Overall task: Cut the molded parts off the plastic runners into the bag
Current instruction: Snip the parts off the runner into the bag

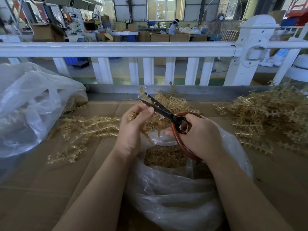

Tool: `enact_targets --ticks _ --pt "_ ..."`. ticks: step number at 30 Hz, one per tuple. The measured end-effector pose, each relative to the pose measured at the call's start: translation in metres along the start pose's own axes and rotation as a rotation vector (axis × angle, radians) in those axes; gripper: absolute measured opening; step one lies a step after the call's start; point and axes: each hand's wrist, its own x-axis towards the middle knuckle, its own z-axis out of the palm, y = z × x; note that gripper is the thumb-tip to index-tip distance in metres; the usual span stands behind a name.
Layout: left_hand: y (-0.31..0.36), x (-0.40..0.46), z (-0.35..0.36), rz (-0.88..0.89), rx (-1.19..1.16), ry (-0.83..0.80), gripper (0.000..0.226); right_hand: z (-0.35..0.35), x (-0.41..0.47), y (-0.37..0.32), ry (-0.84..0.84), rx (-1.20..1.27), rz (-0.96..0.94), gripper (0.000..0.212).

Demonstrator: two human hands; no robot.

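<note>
Left hand [133,125] pinching runner [141,93]; right hand [198,134] gripping scissors [160,107], blades parted. Risks: nicked left fingertips; parts flying past bag [175,197].

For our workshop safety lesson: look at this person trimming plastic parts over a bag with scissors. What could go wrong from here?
1. The left hand holds the runner right beside the open blades of the scissors; a slip might nick a fingertip.
2. The cut happens beyond the mouth of the bag, so parts could fall onto the cardboard.
3. Parts may land among the loose runners and be lost.
</note>
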Motion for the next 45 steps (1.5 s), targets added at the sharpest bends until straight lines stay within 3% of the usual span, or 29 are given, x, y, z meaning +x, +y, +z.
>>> enact_targets --ticks 3,10,14,29,39,45 --pt "0.0015 -0.0018 0.0001 0.043 0.036 -0.02 0.011 -0.0007 0.0003 -0.0002 -0.004 0.003 0.007 0.052" --pt "0.0036 -0.0009 0.0006 0.034 -0.01 0.015 0.005 -0.0011 0.0019 0.0022 -0.069 0.041 0.014 0.064" --pt "0.0044 -0.0011 0.0009 0.048 0.024 -0.013 0.014 -0.0022 0.0021 0.0014 -0.058 0.01 0.008 0.065" --pt "0.0055 -0.0027 0.0032 -0.01 0.058 -0.044 0.014 -0.0037 0.0021 -0.0038 -0.026 0.039 -0.014 0.083" --pt "0.0054 -0.0021 0.0008 -0.024 0.028 -0.073 0.017 -0.0072 0.0042 -0.0053 -0.091 0.074 -0.007 0.076" --pt "0.0047 -0.0016 0.0012 -0.023 0.002 -0.07 0.013 -0.0088 0.0047 -0.0058 -0.114 0.077 0.005 0.06"
